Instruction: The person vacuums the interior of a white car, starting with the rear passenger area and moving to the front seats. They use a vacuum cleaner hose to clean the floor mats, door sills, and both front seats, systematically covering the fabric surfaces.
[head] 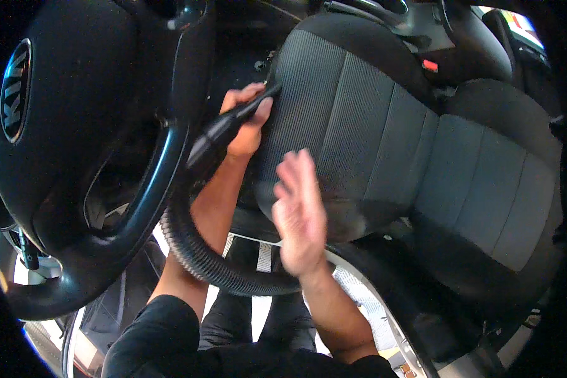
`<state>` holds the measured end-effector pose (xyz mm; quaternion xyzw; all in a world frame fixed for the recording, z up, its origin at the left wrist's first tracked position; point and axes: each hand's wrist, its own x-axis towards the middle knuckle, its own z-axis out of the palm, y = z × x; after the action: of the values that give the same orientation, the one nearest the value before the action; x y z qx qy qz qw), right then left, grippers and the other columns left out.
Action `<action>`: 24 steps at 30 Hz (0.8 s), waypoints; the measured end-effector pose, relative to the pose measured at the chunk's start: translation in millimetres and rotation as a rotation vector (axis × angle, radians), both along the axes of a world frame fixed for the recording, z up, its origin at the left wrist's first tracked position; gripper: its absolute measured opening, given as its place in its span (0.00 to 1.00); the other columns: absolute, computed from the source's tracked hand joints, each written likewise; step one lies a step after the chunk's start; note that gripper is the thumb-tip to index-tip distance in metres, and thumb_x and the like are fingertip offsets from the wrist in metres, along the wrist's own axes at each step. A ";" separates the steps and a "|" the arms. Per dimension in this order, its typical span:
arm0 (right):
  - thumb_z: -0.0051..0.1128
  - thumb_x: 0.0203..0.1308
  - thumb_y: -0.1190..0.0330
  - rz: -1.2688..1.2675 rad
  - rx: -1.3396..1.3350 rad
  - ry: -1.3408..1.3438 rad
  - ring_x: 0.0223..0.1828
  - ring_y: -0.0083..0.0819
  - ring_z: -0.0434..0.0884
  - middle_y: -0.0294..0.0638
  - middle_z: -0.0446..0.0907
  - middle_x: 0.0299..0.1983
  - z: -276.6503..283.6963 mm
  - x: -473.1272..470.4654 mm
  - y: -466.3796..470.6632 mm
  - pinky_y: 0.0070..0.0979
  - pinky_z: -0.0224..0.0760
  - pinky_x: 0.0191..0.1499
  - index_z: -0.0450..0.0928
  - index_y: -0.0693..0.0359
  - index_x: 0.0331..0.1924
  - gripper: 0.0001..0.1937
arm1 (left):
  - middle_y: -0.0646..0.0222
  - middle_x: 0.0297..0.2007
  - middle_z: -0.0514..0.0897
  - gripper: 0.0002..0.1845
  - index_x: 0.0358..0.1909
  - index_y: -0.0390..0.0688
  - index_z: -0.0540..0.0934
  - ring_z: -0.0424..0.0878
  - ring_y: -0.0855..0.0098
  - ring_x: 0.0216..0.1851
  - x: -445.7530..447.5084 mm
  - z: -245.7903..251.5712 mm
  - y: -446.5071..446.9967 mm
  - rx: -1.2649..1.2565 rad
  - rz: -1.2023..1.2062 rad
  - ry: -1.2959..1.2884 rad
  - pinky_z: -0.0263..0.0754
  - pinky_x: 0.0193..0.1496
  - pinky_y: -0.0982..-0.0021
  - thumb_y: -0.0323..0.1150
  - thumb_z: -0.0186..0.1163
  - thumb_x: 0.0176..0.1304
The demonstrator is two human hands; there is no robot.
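Observation:
My left hand (248,120) grips a black vacuum crevice nozzle (224,125) near its narrow end. The nozzle tip lies against the front edge of the car seat cushion (326,108), which is covered in grey ribbed fabric with black sides. From the nozzle's rear, a ribbed black vacuum hose (208,257) curves below the steering wheel and across in front of my legs. My right hand (300,212), blurred and holding nothing, is raised with fingers extended over the near side of the cushion. The hose passes behind my right wrist.
A Kia steering wheel (144,189) fills the left side, close to my left forearm. The seat backrest (482,189) rises at the right. Beyond the seat are a red buckle button (430,65) and the centre console. The door sill (378,297) runs beside my right forearm.

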<state>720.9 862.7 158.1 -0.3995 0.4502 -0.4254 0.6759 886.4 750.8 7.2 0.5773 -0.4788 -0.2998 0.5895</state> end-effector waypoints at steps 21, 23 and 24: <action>0.70 0.68 0.65 0.380 0.538 0.112 0.60 0.31 0.79 0.49 0.79 0.62 113.7 -52.8 106.2 0.28 0.70 0.67 0.49 0.67 0.84 0.48 | 0.50 0.55 0.87 0.28 0.49 0.38 0.76 0.84 0.44 0.64 -52.2 93.3 195.4 -0.062 0.048 -0.614 0.78 0.68 0.47 0.30 0.83 0.51; 0.69 0.69 0.64 0.238 0.589 0.059 0.58 0.29 0.80 0.51 0.81 0.61 105.3 -45.8 98.1 0.28 0.72 0.64 0.52 0.66 0.84 0.46 | 0.50 0.53 0.88 0.29 0.51 0.38 0.77 0.86 0.48 0.60 -60.2 85.6 180.4 0.179 0.075 -0.314 0.81 0.64 0.55 0.29 0.84 0.51; 0.68 0.70 0.64 0.242 0.493 0.135 0.56 0.28 0.81 0.51 0.83 0.59 101.3 -45.0 99.1 0.27 0.73 0.63 0.54 0.65 0.83 0.44 | 0.51 0.52 0.88 0.30 0.52 0.38 0.77 0.87 0.51 0.58 -65.6 82.0 179.9 0.290 0.110 -0.165 0.82 0.62 0.58 0.28 0.84 0.51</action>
<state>676.0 961.8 259.4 -0.3012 0.5332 -0.1916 0.7670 820.8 930.7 89.2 0.7043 -0.4451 -0.2848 0.4741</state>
